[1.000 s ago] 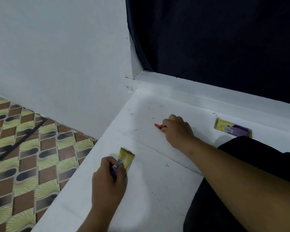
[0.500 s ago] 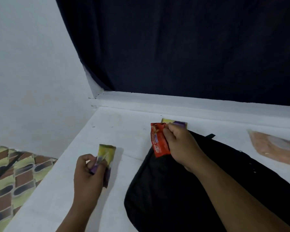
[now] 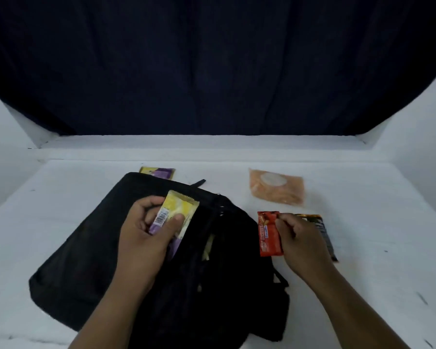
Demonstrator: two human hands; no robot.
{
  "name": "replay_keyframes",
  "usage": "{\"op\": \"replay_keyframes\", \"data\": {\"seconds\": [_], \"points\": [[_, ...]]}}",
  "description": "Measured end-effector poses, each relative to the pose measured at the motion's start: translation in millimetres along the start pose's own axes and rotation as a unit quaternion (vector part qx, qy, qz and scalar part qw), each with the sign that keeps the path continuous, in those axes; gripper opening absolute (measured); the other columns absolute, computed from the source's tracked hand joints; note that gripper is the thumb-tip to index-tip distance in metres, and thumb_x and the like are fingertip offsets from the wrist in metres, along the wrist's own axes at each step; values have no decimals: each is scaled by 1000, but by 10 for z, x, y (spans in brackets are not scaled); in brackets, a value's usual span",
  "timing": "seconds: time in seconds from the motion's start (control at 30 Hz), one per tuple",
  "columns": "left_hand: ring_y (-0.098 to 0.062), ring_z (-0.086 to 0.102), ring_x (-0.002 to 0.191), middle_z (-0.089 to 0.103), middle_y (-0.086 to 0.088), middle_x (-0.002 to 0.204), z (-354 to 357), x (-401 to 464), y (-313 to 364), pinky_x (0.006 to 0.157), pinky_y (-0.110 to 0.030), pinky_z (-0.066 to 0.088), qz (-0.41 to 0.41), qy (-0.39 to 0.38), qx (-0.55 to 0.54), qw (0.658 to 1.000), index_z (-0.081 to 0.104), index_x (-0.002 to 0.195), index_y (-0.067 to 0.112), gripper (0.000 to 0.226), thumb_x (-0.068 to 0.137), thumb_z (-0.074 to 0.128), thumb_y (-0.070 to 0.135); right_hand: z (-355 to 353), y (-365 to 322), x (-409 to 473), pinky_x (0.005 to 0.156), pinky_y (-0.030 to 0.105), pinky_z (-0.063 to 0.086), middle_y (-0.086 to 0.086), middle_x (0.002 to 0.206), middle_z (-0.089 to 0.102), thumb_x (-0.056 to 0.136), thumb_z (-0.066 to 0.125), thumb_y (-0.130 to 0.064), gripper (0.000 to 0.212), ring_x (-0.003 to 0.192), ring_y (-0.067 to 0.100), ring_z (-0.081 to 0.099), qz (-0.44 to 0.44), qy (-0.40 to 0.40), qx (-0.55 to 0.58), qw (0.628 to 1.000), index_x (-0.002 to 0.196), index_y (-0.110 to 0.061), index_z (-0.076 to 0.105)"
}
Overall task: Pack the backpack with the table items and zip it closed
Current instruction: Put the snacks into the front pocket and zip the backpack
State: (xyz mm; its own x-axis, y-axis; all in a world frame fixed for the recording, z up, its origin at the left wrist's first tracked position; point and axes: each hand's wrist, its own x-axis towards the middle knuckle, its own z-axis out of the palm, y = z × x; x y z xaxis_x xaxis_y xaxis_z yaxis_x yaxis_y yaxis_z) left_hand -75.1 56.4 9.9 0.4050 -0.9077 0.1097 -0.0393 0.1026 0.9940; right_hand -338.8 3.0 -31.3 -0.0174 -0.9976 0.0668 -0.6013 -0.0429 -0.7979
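A black backpack (image 3: 81,268) lies flat on the white table (image 3: 375,248), its zipper open along the middle with something pale showing inside. My left hand (image 3: 144,238) grips a yellow and purple snack packet (image 3: 178,210) just above the opening. My right hand (image 3: 300,238) pinches a red snack packet (image 3: 268,235) to the right of the bag, over a black packet (image 3: 322,227) that lies on the table.
A second yellow and purple packet (image 3: 157,172) lies behind the backpack. An orange clear pouch (image 3: 277,187) rests at the back right. A dark curtain (image 3: 212,66) hangs behind the table, with white walls on both sides.
The view swung right from the table's left corner to the backpack. My left hand carried the yellow packet over the bag's opening. My right hand picked up the red packet and moved it right of the bag.
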Motion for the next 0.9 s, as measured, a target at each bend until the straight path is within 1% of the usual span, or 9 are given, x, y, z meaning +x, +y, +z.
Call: {"op": "replay_keyframes", "data": {"seconds": [0.13,0.23,0.37,0.43,0.53,0.67,0.77,0.83,0.9], "points": [[-23,73,82,76,-3,91,594,-323,-63,73,-39,59,-11,-18,32,999,62,108,23,31,87,75,5,-361,700,-92,58,6,36,3,98,70,103,50,-21,22,69,-7,49,32,-32,-97,994,101,-17,71],[-27,71,80,75,-5,91,942,-538,-92,73,-40,58,-32,-24,34,999,62,107,23,29,89,71,2,-548,1030,-183,66,3,37,0,112,71,102,52,-24,24,80,0,57,41,-65,-121,990,115,-23,73],[-22,71,76,75,-4,92,1211,-768,-122,71,-35,58,-33,-45,48,997,60,108,21,30,90,69,0,-756,1146,-263,80,27,53,-6,115,72,98,57,-35,26,97,13,66,35,-49,-197,978,121,-35,69],[-19,69,73,75,-4,89,1304,-863,-142,67,-32,58,-41,-58,47,996,59,109,19,29,90,68,-1,-842,1060,-273,77,27,51,-4,113,69,99,54,-36,27,95,13,63,21,-12,-202,979,121,-28,68],[-15,70,74,76,-3,89,1428,-979,-184,63,-26,56,-67,-78,22,994,58,109,17,29,91,66,-5,-866,825,-323,71,18,47,-6,105,70,99,51,-42,24,84,5,62,0,-30,-37,999,103,-26,69],[-23,74,91,77,-8,101,1532,-1090,-213,73,-30,57,-91,-117,-19,989,56,116,13,32,93,62,-7,-642,533,-462,66,31,51,8,86,72,97,50,-53,41,72,13,66,74,-174,146,971,94,-17,70],[-24,74,94,77,-5,104,1521,-1129,-226,80,-35,60,-87,-151,12,985,58,117,15,31,94,62,-4,-464,533,-495,64,37,48,14,82,70,89,62,-48,39,72,24,63,76,-148,216,962,85,-10,69],[-15,73,97,76,1,105,1425,-1107,-259,85,-29,58,-45,-142,82,985,63,114,19,30,92,65,-2,-413,572,-467,67,38,49,12,83,72,90,65,-40,32,80,36,67,102,-124,250,955,86,-9,68],[-5,67,102,73,10,106,1253,-1032,-319,93,-20,51,75,-81,219,969,68,111,21,30,88,71,2,-379,602,-425,69,37,47,15,88,72,89,65,-43,38,85,40,66,129,-121,270,947,89,-6,64]]}}
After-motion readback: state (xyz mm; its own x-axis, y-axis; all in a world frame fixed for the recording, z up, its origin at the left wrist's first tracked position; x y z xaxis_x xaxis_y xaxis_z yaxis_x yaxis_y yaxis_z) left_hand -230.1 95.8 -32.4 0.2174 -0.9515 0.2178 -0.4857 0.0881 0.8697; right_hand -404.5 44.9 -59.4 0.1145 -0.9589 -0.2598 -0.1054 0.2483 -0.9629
